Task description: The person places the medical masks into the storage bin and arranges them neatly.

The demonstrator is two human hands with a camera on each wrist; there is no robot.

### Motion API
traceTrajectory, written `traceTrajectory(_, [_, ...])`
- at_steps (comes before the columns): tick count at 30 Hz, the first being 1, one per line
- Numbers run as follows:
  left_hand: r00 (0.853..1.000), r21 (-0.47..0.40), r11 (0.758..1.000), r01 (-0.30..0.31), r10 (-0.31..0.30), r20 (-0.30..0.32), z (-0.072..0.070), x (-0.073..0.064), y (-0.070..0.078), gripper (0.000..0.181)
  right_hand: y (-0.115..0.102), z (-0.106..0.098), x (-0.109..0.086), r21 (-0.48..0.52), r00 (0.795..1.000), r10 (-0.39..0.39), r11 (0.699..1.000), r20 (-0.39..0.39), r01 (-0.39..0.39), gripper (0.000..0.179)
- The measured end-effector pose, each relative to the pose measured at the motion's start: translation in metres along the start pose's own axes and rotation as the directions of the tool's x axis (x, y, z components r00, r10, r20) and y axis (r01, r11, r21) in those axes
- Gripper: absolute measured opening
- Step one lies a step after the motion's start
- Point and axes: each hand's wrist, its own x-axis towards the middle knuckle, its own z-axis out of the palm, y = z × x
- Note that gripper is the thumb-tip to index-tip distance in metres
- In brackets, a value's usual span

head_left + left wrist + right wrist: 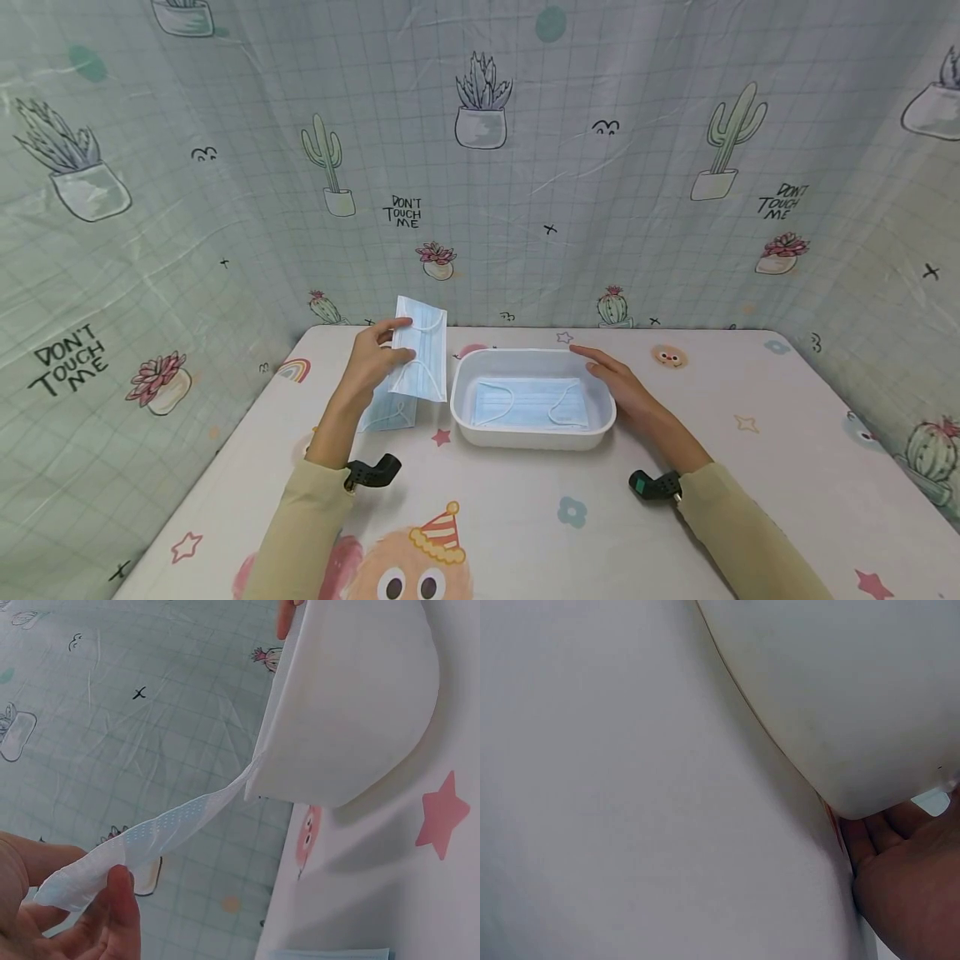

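Observation:
My left hand [372, 360] pinches a light blue face mask [426, 350] between thumb and fingers. It holds the mask up at the left of a white plastic tub [534, 439], with the mask's lower end near the rim. Inside the tub lies another blue mask [491, 406], flat, its white ear loops on top. My right hand [633, 396] grips the tub's far right corner, thumb at the rim and fingers along the outside, as the right wrist view partly shows [915, 877]. On the table below the raised mask is a further mask [390, 412], partly covered from view.
The white table [517, 517] carries printed stars, flowers and cartoon faces. A grid-patterned curtain [555, 183] with cactus drawings hangs behind it and along both sides. Each wrist wears a black camera mount [375, 472].

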Motion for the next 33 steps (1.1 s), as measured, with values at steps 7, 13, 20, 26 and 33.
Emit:
traceTrajectory(7, [1.0,-0.009,1.0,-0.007,0.007,0.005,0.0002,-0.0007,0.0019,0.056,-0.0004,-0.0001,0.0003,0.005,1.0,0.007,1.0,-0.007,-0.007,0.048])
traceTrajectory(13, [1.0,-0.008,1.0,-0.015,0.015,0.005,0.0002,-0.0015,0.002,0.055,0.0,-0.0002,0.001,0.006,1.0,0.007,1.0,-0.004,-0.007,0.048])
traceTrajectory(20, [1.0,-0.014,1.0,-0.02,0.02,0.009,0.0003,-0.002,0.0023,0.056,-0.0001,0.0003,0.0011,0.009,1.0,0.0,1.0,-0.002,0.0,0.048])
traceTrajectory(26, [1.0,-0.014,1.0,-0.026,0.026,0.007,0.0022,-0.0033,0.0036,0.055,-0.0001,0.0006,0.0005,0.011,1.0,-0.001,1.0,0.001,0.001,0.048])
traceTrajectory(33, [0.999,-0.028,0.999,-0.035,0.036,0.019,0.0052,-0.0041,0.0066,0.055,0.0003,-0.0007,0.0005,0.012,1.0,0.001,1.0,0.002,-0.001,0.048])
